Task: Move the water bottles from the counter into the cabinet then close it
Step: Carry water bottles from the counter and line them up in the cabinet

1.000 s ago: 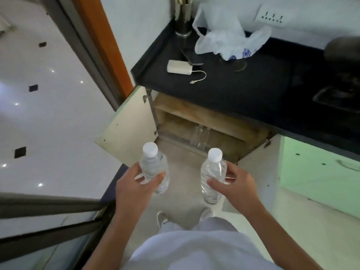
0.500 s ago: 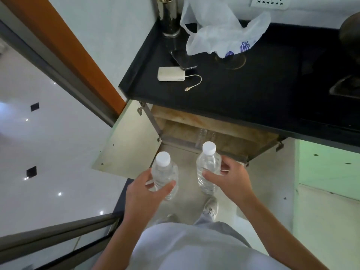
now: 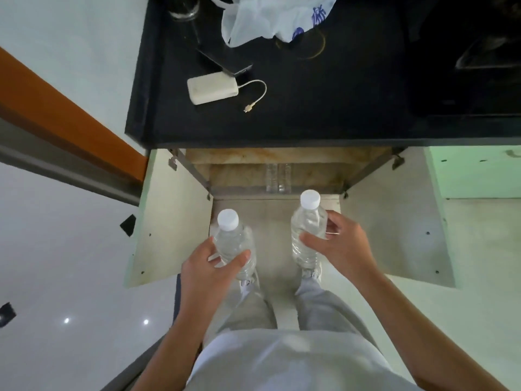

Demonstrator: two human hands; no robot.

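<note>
I hold two clear water bottles with white caps upright above the floor, in front of the open cabinet [image 3: 282, 156] under the black counter [image 3: 324, 108]. My left hand [image 3: 208, 272] grips the left bottle [image 3: 234, 244] around its lower body. My right hand [image 3: 341, 244] grips the right bottle [image 3: 308, 230] at its middle. Inside the cabinet two more clear bottles [image 3: 277, 177] stand side by side on the wooden shelf. Both cabinet doors, the left door [image 3: 169, 221] and the right door [image 3: 394, 221], are swung wide open.
On the counter lie a white power bank [image 3: 212, 87] with a short cable, a dark phone [image 3: 222, 63], a white plastic bag [image 3: 270, 18] and a glass [image 3: 183, 7]. A green cabinet front [image 3: 476, 173] is at right. An orange door frame [image 3: 64, 117] runs at left.
My view has tilted down and squared up to the cabinet. Both hands have kept their bottles and stayed in front of the opening, the right bottle a little nearer to it.
</note>
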